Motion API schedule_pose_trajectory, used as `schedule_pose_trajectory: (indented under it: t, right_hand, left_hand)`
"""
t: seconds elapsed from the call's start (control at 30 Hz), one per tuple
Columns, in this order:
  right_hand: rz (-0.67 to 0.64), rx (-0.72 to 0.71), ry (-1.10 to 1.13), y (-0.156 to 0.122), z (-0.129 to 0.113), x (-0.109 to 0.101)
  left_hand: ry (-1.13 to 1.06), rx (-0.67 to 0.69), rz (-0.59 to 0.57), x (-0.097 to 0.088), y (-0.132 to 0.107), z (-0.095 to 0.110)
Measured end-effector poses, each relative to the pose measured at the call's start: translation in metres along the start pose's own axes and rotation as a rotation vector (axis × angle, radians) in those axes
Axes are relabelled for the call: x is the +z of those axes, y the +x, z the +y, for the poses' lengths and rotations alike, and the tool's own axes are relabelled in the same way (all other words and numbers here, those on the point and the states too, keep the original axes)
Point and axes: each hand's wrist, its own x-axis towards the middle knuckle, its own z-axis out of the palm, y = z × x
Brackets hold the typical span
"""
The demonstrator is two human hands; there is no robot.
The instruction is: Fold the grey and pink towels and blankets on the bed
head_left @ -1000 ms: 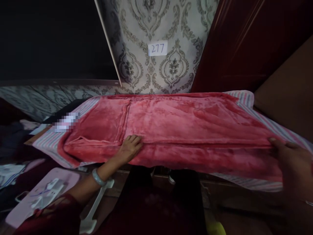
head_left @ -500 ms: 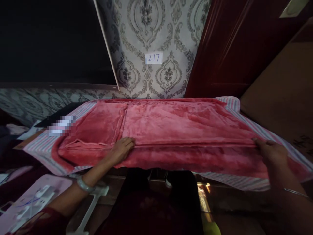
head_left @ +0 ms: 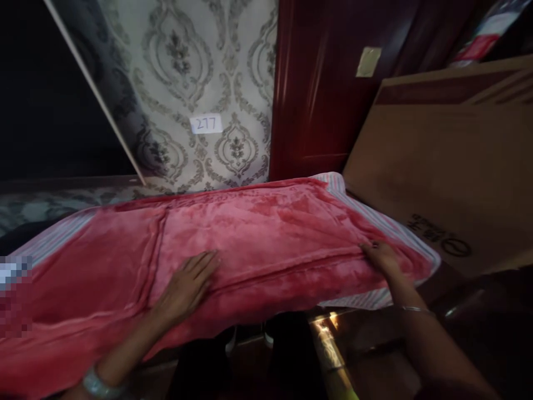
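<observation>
A plush pink-red blanket [head_left: 258, 228] lies spread over a striped cloth [head_left: 366, 300], with a folded seam running along its near side and another across it to the left. My left hand [head_left: 183, 289] rests flat on the blanket, fingers stretched out, just by the near fold. At the right end of that same fold, my right hand [head_left: 381, 258] pinches the blanket's edge between its fingers. Its fingertips are partly hidden. The near side of the blanket hangs down toward my legs.
A large cardboard box [head_left: 441, 166] stands at the right, close to the cloth's corner. Behind are a patterned wall with a paper label [head_left: 206, 123] reading 277, a dark red door panel [head_left: 312, 83] and a black screen [head_left: 54, 100].
The view has swung to the right, bringing more of the box into sight. My left hand has gone from gripping the near fold to lying flat on the blanket. My right hand stays at the fold.
</observation>
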Motion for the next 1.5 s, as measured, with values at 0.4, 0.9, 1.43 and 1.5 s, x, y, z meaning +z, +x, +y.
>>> schedule_pose_trajectory:
  t: [0.4,0.9,1.43,1.5]
  right_hand:
    - [0.075,0.092,-0.147,-0.016,0.012,0.025]
    - [-0.166,0.049,0.261,-0.01,0.019,0.002]
    - [-0.042,0.057,0.224,-0.018,0.041,0.024]
    - [-0.051,0.057,0.21,-0.017,0.037,0.021]
  left_hand:
    - [-0.276,0.011,-0.143,0.01,0.131,-0.008]
    - [-0.213,-0.336,-0.391,0.173,0.472,0.035]
    - [-0.347,-0.278,-0.216,0.23,0.505,0.023]
    - [-0.367,-0.285,-0.239,0.233,0.509,0.02]
